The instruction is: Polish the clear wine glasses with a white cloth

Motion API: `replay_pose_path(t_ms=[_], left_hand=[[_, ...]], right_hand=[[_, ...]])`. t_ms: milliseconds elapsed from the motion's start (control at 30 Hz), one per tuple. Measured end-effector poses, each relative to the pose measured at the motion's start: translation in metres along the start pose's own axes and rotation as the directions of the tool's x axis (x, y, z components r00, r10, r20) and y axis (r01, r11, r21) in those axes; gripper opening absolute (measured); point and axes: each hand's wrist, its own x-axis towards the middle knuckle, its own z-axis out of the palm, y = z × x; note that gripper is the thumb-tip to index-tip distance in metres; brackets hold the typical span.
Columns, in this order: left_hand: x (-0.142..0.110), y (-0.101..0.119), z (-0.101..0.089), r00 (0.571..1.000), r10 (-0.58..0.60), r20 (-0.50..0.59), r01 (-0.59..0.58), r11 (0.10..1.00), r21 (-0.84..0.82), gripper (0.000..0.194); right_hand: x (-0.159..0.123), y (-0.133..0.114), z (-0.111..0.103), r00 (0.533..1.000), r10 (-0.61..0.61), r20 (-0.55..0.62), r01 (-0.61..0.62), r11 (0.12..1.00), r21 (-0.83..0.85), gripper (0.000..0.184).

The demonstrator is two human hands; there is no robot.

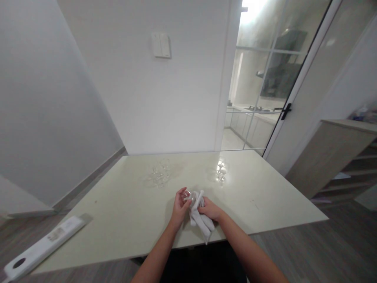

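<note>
Near the front edge of the pale table (126, 220), my left hand (179, 206) is closed around a small clear glass (187, 194). My right hand (209, 209) grips a white cloth (200, 220), which is bunched against the glass on its right side. Part of the cloth hangs down toward me. The glass's lower part is hidden by the cloth and fingers. Farther back on the left stand several clear glasses (160, 175). To the right, more clear glassware (221, 171) catches a bright reflection.
A long white power strip-like object (44, 245) lies across the table's left front corner. A white wall with a switch (161, 45) rises behind the table. At the right are a glazed door (250, 86) and a wooden shelf unit (330, 153).
</note>
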Motion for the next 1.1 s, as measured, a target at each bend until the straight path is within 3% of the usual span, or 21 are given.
replay_pose_path(t_ms=[333,500,633,967,1100], left_hand=[[-0.002,0.005,-0.001,0.997,-0.057,0.056,0.058,0.998,-0.021,0.059],[-0.001,-0.001,0.000,0.995,-0.053,0.082,0.045,0.995,0.093,0.048],[0.000,-0.003,0.000,0.997,-0.067,0.032,0.061,0.985,0.160,0.040],[0.001,-0.001,-0.001,0.995,-0.086,-0.047,0.092,0.984,0.156,0.045],[0.003,-0.001,-0.003,0.991,-0.091,-0.103,0.102,0.989,0.107,0.052]], right_hand=[[-0.001,-0.007,0.004,1.000,0.000,0.002,0.000,1.000,0.003,0.036],[0.001,0.000,0.002,1.000,0.012,-0.012,-0.012,1.000,0.013,0.032],[0.003,0.006,0.002,0.999,0.041,-0.010,-0.041,0.998,0.038,0.023],[0.004,0.001,0.004,0.999,0.019,-0.026,-0.018,0.999,0.032,0.030],[0.006,-0.001,0.005,0.995,0.018,-0.101,-0.013,0.999,0.048,0.030]])
